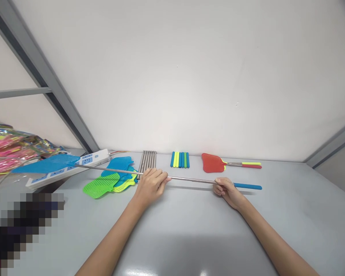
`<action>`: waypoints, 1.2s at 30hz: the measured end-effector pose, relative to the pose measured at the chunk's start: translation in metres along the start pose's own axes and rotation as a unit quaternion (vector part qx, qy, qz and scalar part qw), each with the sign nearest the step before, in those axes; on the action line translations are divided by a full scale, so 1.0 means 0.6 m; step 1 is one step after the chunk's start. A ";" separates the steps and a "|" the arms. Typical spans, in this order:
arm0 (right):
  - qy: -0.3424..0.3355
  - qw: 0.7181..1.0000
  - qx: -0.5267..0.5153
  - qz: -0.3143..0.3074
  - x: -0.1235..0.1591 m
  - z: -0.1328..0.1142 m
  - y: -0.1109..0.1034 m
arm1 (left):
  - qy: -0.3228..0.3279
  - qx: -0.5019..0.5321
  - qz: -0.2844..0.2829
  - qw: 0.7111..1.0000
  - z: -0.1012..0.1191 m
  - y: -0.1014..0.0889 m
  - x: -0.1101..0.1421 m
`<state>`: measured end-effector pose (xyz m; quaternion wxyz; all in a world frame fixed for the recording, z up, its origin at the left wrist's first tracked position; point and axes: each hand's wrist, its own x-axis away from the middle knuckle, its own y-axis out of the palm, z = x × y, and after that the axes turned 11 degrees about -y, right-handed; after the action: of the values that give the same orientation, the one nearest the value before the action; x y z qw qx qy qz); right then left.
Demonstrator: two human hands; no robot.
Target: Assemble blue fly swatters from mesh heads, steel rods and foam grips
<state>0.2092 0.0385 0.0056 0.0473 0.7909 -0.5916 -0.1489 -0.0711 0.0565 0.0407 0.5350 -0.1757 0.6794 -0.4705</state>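
A blue fly swatter [53, 164] with a long extended metal rod and a blue handle spans the view from left to right, above the table. My left hand [153, 183] grips the rod near its middle, knuckles up. Close to the blue handle, my right hand [224, 188] pinches the rod between thumb and fingers. Behind my left hand lie several metal rods [148, 160] side by side. Several blue, yellow and green handle sleeves [179, 160] lie in a row. To the left, loose blue, green and yellow swatter heads [101, 186] overlap.
Swatters with a red head [212, 163] on top lie at the back right. A white power strip [96, 158] sits at the left, partly behind the blue swatter head. Plastic-wrapped packages [14, 149] are piled beyond it. A white wall [189, 76] borders the grey table [189, 237].
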 end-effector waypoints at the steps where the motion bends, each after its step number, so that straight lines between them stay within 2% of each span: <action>1: 0.001 1.000 0.001 0.001 0.000 -0.001 -0.001 | -0.001 -0.001 -0.003 1.000 -0.001 0.000 0.000; 29: -0.014 1.000 0.017 0.016 0.004 -0.014 -0.046 | -0.005 -0.028 0.004 1.000 -0.028 -0.007 -0.004; 36: -0.031 0.999 -0.001 0.039 0.003 -0.010 -0.036 | -0.029 0.001 0.007 1.000 -0.022 -0.006 -0.003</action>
<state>0.2310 0.0426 0.0054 0.0359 0.7625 -0.6227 -0.1720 -0.0832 0.0619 0.0445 0.5577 -0.1845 0.6644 -0.4621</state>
